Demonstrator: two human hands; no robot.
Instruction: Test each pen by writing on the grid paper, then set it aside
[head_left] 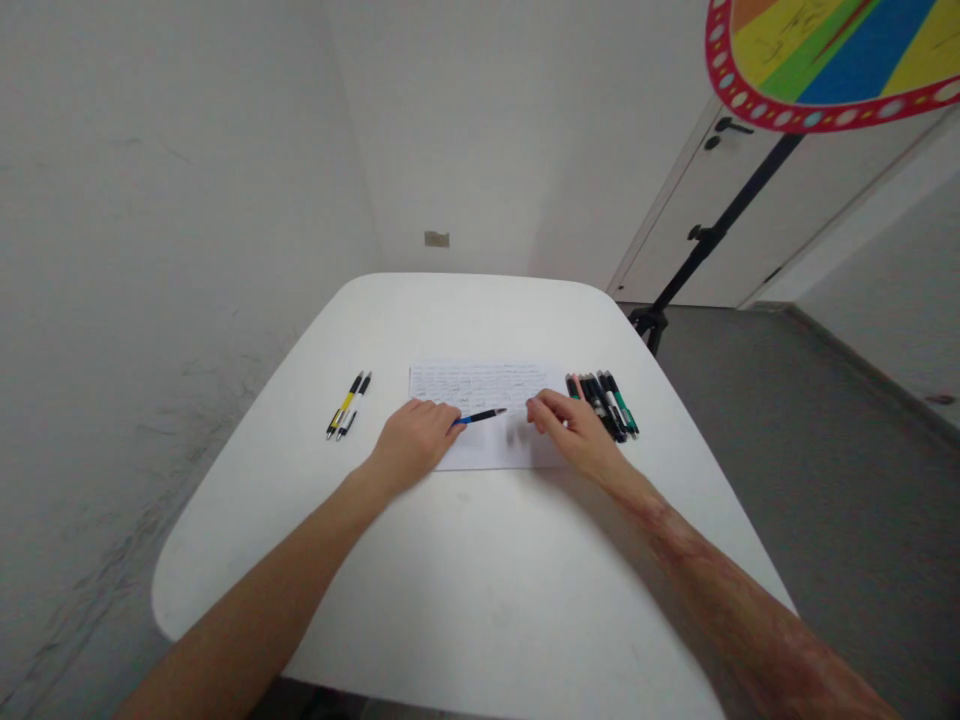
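My left hand (420, 440) is closed round a blue pen (484, 415) with a black grip, whose tip points right. It rests over the left part of a white sheet of paper (495, 455) with lines of handwriting on its upper half. My right hand (574, 430) hovers at the sheet's right side, a short gap from the pen's tip. Its fingers are loosely curled and apart, and nothing shows between them. Beside that hand lies a row of several pens (619, 405), mostly dark, some with green parts, partly hidden by the hand.
On the left of the white table (480, 580) lie a yellow pen (345, 405) and a white pen (355, 405), side by side. A colourful wheel (832, 60) on a black stand (705, 240) rises beyond the right edge, before a white door (750, 220). Walls stand behind and left.
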